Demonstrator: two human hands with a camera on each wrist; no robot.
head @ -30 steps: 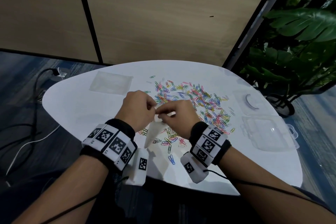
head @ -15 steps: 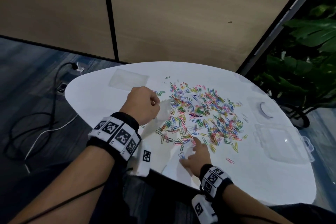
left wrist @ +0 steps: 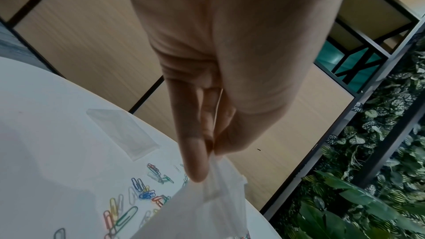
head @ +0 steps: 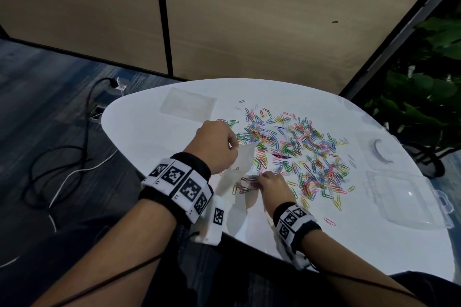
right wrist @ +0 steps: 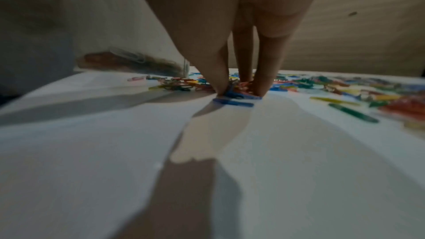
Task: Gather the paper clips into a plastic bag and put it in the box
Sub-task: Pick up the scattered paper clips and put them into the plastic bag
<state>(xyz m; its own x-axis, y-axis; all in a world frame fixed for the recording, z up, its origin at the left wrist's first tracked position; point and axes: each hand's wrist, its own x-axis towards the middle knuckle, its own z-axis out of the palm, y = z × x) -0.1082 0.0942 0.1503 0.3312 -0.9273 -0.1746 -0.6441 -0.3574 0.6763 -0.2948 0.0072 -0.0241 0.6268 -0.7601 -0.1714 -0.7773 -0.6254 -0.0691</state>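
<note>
paper clips (head: 294, 149) mid-table (head: 149, 132) | box (head: 409, 197) right | plastic bag (head: 239, 169) left of clips

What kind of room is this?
Probably an office or meeting corner: tan partition panels behind a rounded white table, blue-grey carpet with a floor power socket, and leafy plants to one side.

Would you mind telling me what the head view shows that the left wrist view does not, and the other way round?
Only the head view shows the right hand gathering paper clips by the bag's mouth, and the clear box on the table's right. Only the left wrist view shows the left hand's thumb and fingers pinching the plastic bag's edge up close. Both show the left hand, the bag, scattered clips and a spare flat bag.
</note>
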